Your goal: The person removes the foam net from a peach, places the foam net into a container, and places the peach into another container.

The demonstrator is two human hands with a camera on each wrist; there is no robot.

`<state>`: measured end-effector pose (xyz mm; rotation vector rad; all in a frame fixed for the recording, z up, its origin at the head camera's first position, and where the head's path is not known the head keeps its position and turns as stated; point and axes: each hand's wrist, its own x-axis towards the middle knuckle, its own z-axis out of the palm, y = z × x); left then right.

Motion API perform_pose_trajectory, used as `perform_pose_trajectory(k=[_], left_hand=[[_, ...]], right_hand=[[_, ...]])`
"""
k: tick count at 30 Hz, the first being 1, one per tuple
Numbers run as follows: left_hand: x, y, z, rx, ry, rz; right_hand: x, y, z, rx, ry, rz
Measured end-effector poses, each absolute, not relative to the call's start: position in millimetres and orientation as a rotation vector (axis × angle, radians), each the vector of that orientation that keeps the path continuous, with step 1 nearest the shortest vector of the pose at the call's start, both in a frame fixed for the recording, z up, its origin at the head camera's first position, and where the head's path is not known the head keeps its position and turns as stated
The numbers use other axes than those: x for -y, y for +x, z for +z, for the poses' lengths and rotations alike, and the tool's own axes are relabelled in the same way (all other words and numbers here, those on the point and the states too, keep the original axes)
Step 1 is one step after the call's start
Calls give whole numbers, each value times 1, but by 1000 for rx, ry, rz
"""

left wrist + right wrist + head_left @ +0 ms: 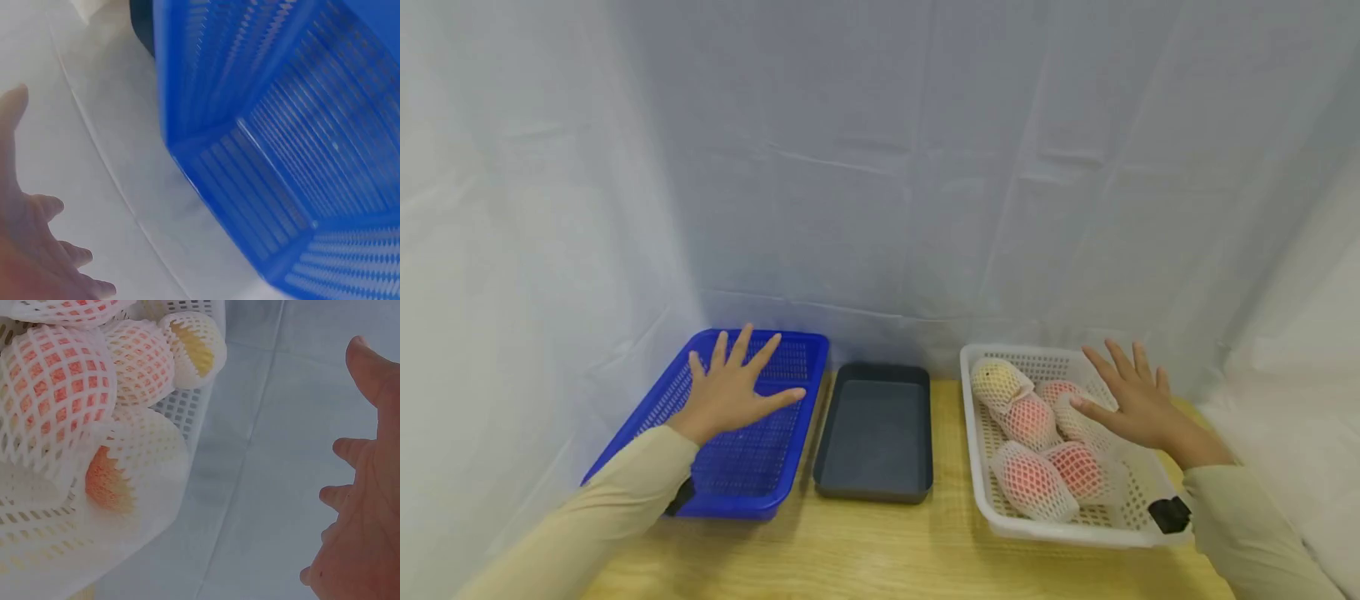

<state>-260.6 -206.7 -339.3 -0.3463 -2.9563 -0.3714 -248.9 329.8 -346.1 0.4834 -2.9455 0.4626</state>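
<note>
My left hand (727, 395) is held over a blue plastic basket (790, 467), fingers spread straight and holding nothing. Inside, that basket shows only its slatted walls and floor. On the other side, my right hand (1138, 407) hovers above the right part of a white plastic basket (973, 467), also spread and holding nothing. Several round, fruit-like things in white foam nets lie in the white basket: a yellow one (996, 382) at the back left and reddish ones, such as the front one (1030, 479). In the right wrist view, a netted reddish one (59, 381) appears close up, apart from the hand.
Between the baskets, a dark grey rectangular tray (876, 442) sits on the light wooden table (865, 550). White sheeting (880, 183) hangs behind and along both sides. Black bands (1169, 515) are on the wrists.
</note>
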Motion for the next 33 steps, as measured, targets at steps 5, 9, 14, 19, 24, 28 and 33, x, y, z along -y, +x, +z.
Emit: perform_pose_trajectory(k=[5,9,14,19,24,28,33], left_hand=[[181,-264,-348,2957,-397,-485],[154,-266,-358,2941,-463,-607],[118,-265,-370,2945,-553,-791],[82,-259,-388,2932,-616,-1014],[49,-252,-412,2897,-668,-1240],[27,-245,-430,2873,-672,-1436],[6,-235,-444,2839,-667,-1746]], right_hand=[[-331,-249,-356,2951,502,505],[-327,-250,-365,2951,522,547],[-321,-250,-374,2939,547,571],[-315,-248,-384,2940,567,662],[-309,-246,-394,2941,597,779],[-305,-244,-405,2959,631,919],[-301,-240,-416,3009,662,1056]])
